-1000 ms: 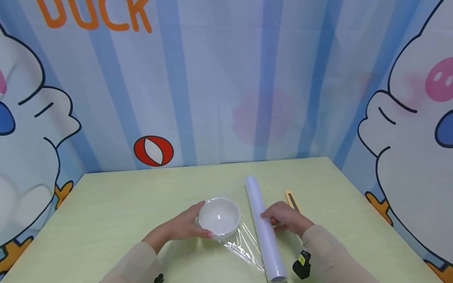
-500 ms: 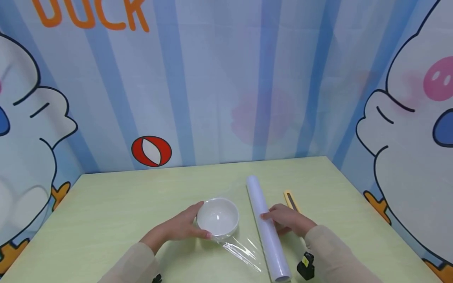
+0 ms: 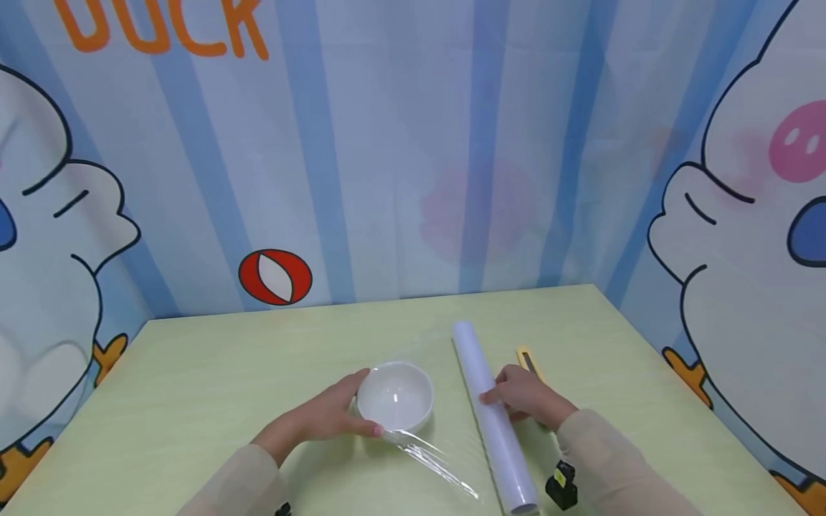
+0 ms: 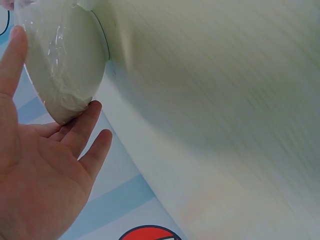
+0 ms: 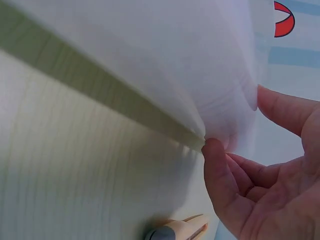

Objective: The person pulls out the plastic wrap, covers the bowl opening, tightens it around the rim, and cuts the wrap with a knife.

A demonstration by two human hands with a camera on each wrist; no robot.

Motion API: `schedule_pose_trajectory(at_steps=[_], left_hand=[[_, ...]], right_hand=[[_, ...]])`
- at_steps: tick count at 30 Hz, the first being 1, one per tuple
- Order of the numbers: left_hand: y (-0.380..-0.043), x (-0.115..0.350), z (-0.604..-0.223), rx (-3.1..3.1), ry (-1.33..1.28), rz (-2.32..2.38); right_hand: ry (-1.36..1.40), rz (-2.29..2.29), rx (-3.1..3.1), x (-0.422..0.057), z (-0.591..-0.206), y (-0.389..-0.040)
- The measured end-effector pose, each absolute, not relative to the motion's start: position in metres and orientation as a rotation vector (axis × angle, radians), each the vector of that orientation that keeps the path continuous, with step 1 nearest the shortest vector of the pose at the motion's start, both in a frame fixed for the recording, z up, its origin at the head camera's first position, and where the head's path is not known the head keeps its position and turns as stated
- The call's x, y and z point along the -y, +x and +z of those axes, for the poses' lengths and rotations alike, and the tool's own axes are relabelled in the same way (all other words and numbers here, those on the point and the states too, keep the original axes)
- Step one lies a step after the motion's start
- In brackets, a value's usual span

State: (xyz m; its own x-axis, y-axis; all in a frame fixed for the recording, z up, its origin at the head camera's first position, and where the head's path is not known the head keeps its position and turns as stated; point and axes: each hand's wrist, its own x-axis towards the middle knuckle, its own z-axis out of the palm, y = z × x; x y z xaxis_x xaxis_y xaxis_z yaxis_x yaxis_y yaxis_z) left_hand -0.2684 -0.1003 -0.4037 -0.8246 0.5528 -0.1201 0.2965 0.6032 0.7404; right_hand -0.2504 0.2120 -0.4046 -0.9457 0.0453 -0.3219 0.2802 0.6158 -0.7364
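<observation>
**Bowl and film roll, one in each hand, at a pale green table**

The left hand is spread round the 7-to-10 o'clock side of a white bowl and holds it, the thumb at 7 and the fingers at 10. The bowl lies just below the centre of the head view; whether it touches the table cannot be told. Clear film, crinkled over the bowl's outside in the left wrist view, trails from the thumb towards 4 to 5 o'clock, with a bright crease along it. At 3 o'clock from the bowl, the right hand grips the film roll near mid-length between thumb and fingers. The roll slants, its far end towards 11 to 12 o'clock. Beyond it, between 2 and 3 from the bowl, lies a yellow cutter, partly hidden by the right hand. A striped backdrop rises behind.
</observation>
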Motion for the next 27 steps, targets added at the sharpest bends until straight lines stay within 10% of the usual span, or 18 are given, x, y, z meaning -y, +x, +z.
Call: schedule_pose_trajectory(at_steps=[27], left_hand=[[-0.267, 0.104, -0.407, -2.492, 0.685, 1.066]], right_hand=[[0.137, -1.208, -2.532, -0.226, -0.412, -0.244]])
